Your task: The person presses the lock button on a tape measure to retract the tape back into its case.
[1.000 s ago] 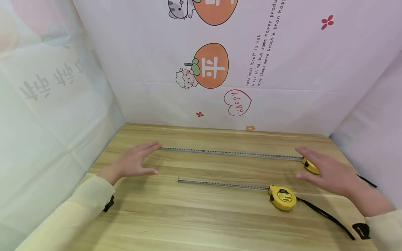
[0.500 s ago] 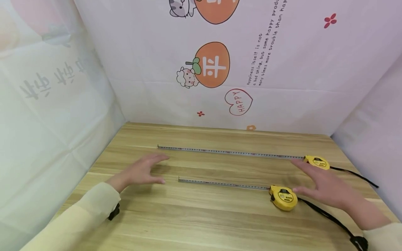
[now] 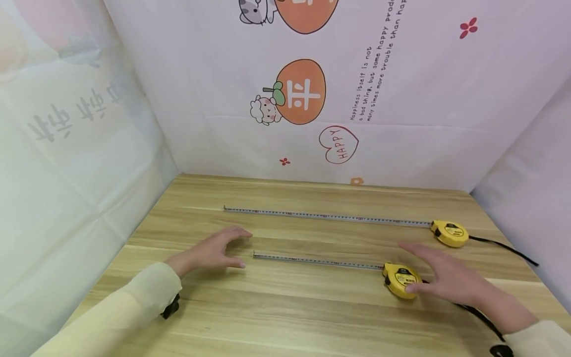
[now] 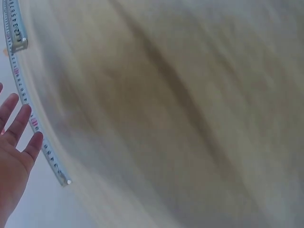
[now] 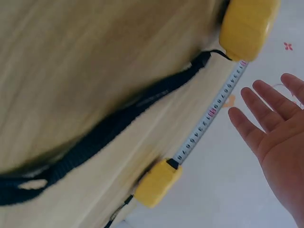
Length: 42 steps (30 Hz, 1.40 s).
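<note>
Two yellow tape measures lie on the wooden table, blades drawn out leftward. The nearer tape measure (image 3: 398, 277) has a shorter blade (image 3: 316, 261); the farther tape measure (image 3: 450, 233) has a longer blade (image 3: 325, 216). My left hand (image 3: 211, 252), fingers extended and thumb apart, hovers just left of the nearer blade's hooked end. My right hand (image 3: 459, 280) reaches over the nearer case from the right, its thumb overlapping that case in the head view. Neither hand grips anything. In the right wrist view the fingers of the right hand (image 5: 280, 128) are spread.
Black straps trail from both cases; the farther strap (image 3: 504, 247) runs toward the right edge, and the nearer strap (image 5: 118, 114) passes under the right arm. White printed cloth (image 3: 223, 99) rises behind the table and along both sides.
My left hand has moved right and nearer, off the farther blade's end to beside the nearer one. The right hand has come left and nearer, uncovering the farther case. Both tape measures stay put.
</note>
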Each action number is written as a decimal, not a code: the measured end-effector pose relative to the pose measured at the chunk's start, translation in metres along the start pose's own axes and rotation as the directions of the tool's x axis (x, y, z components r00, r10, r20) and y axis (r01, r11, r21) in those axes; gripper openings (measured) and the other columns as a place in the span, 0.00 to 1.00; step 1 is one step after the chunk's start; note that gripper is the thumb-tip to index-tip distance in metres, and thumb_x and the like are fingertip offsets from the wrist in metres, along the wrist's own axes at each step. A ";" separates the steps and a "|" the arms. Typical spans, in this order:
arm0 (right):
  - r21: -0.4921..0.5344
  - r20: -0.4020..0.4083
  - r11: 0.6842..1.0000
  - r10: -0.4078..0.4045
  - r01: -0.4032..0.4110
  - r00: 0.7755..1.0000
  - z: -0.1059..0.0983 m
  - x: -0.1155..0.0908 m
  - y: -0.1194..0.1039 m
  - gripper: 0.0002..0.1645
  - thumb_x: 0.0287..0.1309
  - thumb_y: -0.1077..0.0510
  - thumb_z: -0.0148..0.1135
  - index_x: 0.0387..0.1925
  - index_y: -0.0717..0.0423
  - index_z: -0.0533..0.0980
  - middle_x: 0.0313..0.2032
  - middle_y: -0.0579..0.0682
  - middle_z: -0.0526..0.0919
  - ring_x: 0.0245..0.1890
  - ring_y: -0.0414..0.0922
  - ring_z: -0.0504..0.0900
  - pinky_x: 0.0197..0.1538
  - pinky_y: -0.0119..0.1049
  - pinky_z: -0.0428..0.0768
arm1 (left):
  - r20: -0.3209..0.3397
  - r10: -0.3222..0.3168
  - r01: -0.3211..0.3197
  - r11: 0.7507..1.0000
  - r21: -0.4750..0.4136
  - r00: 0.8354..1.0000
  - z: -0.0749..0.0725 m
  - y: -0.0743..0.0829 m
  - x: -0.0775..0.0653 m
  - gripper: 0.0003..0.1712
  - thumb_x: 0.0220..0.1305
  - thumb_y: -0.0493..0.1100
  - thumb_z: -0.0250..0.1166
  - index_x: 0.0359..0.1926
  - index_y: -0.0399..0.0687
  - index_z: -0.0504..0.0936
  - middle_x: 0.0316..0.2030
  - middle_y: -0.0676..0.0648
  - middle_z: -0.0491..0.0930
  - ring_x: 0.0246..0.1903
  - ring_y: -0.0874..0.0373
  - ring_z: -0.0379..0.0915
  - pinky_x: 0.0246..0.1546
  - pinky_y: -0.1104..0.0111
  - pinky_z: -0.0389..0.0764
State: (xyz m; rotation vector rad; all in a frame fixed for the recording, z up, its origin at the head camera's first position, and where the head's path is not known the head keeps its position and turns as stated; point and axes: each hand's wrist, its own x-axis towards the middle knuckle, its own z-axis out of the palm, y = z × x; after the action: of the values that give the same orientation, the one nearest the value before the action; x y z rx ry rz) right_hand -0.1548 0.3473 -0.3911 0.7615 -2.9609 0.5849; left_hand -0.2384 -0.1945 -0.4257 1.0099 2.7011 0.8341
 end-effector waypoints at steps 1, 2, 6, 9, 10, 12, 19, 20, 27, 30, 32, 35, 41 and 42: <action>0.013 0.001 1.000 -0.001 0.001 1.000 0.002 0.000 0.000 0.54 0.46 0.34 0.71 0.68 0.58 0.64 0.64 0.61 0.70 0.61 0.64 0.69 0.55 0.65 0.67 | -0.001 -0.010 0.010 1.000 -0.020 1.000 0.002 0.000 0.001 0.43 0.53 0.57 0.74 0.67 0.49 0.69 0.66 0.46 0.66 0.66 0.47 0.58 0.65 0.49 0.59; 0.029 0.003 1.000 0.005 -0.005 1.000 0.003 0.000 -0.001 0.55 0.46 0.34 0.72 0.68 0.58 0.65 0.63 0.61 0.70 0.60 0.63 0.69 0.55 0.64 0.68 | 0.000 -0.020 0.020 0.999 -0.041 1.000 0.004 0.001 0.002 0.42 0.53 0.56 0.74 0.67 0.50 0.69 0.65 0.47 0.67 0.66 0.48 0.59 0.65 0.50 0.60; 0.075 0.010 0.997 0.001 -0.002 1.000 0.007 -0.001 -0.001 0.56 0.44 0.36 0.74 0.68 0.60 0.65 0.62 0.58 0.73 0.57 0.59 0.73 0.52 0.62 0.72 | -0.002 -0.036 0.035 0.992 -0.124 0.999 0.010 0.003 0.005 0.40 0.54 0.53 0.74 0.66 0.48 0.70 0.63 0.48 0.69 0.64 0.50 0.62 0.64 0.52 0.62; 0.118 0.018 0.993 -0.010 0.008 1.000 0.010 0.000 0.000 0.56 0.43 0.38 0.76 0.68 0.61 0.64 0.61 0.57 0.73 0.55 0.56 0.74 0.50 0.56 0.75 | -0.005 -0.041 0.040 0.982 -0.182 0.999 0.014 0.004 0.008 0.38 0.55 0.52 0.74 0.64 0.46 0.71 0.61 0.49 0.71 0.62 0.51 0.65 0.63 0.53 0.64; 0.133 0.019 0.991 -0.016 0.013 1.000 0.010 0.000 0.000 0.56 0.43 0.39 0.76 0.68 0.62 0.64 0.61 0.57 0.73 0.54 0.55 0.75 0.50 0.54 0.76 | -0.008 -0.043 0.040 0.980 -0.196 0.999 0.015 0.004 0.008 0.38 0.55 0.51 0.74 0.64 0.45 0.71 0.60 0.49 0.72 0.61 0.51 0.66 0.63 0.53 0.64; 0.158 0.024 0.987 -0.020 0.016 1.000 0.012 0.001 0.000 0.57 0.42 0.40 0.77 0.68 0.63 0.64 0.62 0.56 0.73 0.54 0.54 0.75 0.50 0.50 0.77 | -0.013 -0.050 0.046 0.976 -0.213 0.999 0.017 0.005 0.010 0.37 0.55 0.51 0.74 0.63 0.45 0.72 0.59 0.49 0.73 0.60 0.51 0.67 0.62 0.54 0.65; 0.206 0.034 0.978 -0.016 0.008 0.999 0.018 -0.001 0.004 0.59 0.39 0.40 0.78 0.67 0.64 0.64 0.61 0.57 0.73 0.54 0.52 0.75 0.49 0.45 0.79 | -0.015 -0.052 0.048 0.974 -0.220 0.999 0.024 0.004 0.016 0.31 0.55 0.51 0.74 0.58 0.46 0.75 0.54 0.53 0.76 0.55 0.55 0.70 0.59 0.56 0.69; 0.206 0.028 0.978 -0.016 0.010 0.999 0.019 -0.001 0.005 0.59 0.38 0.40 0.78 0.67 0.64 0.64 0.61 0.57 0.73 0.53 0.52 0.75 0.48 0.45 0.79 | -0.016 -0.049 0.045 0.974 -0.220 0.999 0.025 0.004 0.016 0.30 0.55 0.50 0.74 0.57 0.46 0.76 0.53 0.53 0.76 0.55 0.55 0.70 0.58 0.56 0.69; 0.175 0.013 0.985 -0.011 0.009 1.000 0.027 -0.001 0.008 0.61 0.34 0.35 0.77 0.65 0.64 0.66 0.59 0.54 0.75 0.54 0.51 0.74 0.52 0.45 0.77 | -0.034 -0.040 0.032 0.973 -0.230 0.999 0.027 0.005 0.018 0.23 0.55 0.47 0.74 0.50 0.44 0.79 0.48 0.52 0.77 0.50 0.55 0.72 0.54 0.58 0.73; 0.161 0.011 0.987 0.003 -0.005 1.000 0.030 -0.002 0.009 0.60 0.33 0.32 0.76 0.63 0.63 0.67 0.59 0.53 0.75 0.56 0.51 0.73 0.57 0.40 0.73 | -0.040 -0.045 0.034 0.970 -0.241 0.998 0.027 0.006 0.019 0.20 0.55 0.45 0.74 0.47 0.45 0.79 0.46 0.53 0.77 0.48 0.56 0.73 0.52 0.60 0.74; 0.153 0.011 0.988 0.012 -0.013 1.000 0.031 -0.001 0.009 0.60 0.32 0.32 0.76 0.62 0.62 0.68 0.58 0.52 0.75 0.57 0.52 0.73 0.59 0.36 0.69 | -0.045 -0.048 0.036 0.969 -0.246 0.998 0.027 0.006 0.019 0.18 0.55 0.43 0.74 0.45 0.46 0.79 0.45 0.53 0.78 0.47 0.56 0.73 0.51 0.61 0.75; 0.152 0.017 0.988 0.024 -0.026 1.000 0.033 -0.001 0.009 0.58 0.33 0.31 0.76 0.61 0.61 0.68 0.58 0.51 0.75 0.57 0.52 0.73 0.59 0.35 0.68 | -0.047 -0.052 0.039 0.968 -0.249 0.998 0.028 0.004 0.020 0.16 0.55 0.43 0.74 0.43 0.47 0.79 0.44 0.54 0.78 0.46 0.58 0.73 0.50 0.63 0.75; 0.154 0.025 0.987 0.037 -0.040 0.999 0.034 0.000 0.006 0.57 0.33 0.31 0.77 0.59 0.61 0.69 0.56 0.52 0.75 0.57 0.54 0.73 0.57 0.52 0.70 | -0.042 -0.058 0.047 0.973 -0.227 0.997 0.028 0.004 0.022 0.14 0.56 0.41 0.74 0.41 0.48 0.80 0.41 0.55 0.78 0.43 0.59 0.74 0.47 0.65 0.76; 0.152 0.025 0.987 0.038 -0.041 0.999 0.034 0.001 0.005 0.57 0.32 0.31 0.77 0.59 0.61 0.69 0.56 0.52 0.75 0.57 0.54 0.73 0.57 0.54 0.70 | -0.040 -0.059 0.048 0.974 -0.223 0.997 0.028 0.005 0.023 0.13 0.56 0.40 0.74 0.41 0.48 0.80 0.40 0.55 0.78 0.43 0.59 0.74 0.47 0.65 0.76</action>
State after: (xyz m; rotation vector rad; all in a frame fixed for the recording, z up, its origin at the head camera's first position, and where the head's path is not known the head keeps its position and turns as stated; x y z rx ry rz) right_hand -0.1556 0.3386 -0.4247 0.7259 -2.9843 0.8194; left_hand -0.2447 -0.1644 -0.4448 0.8753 2.5852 1.1319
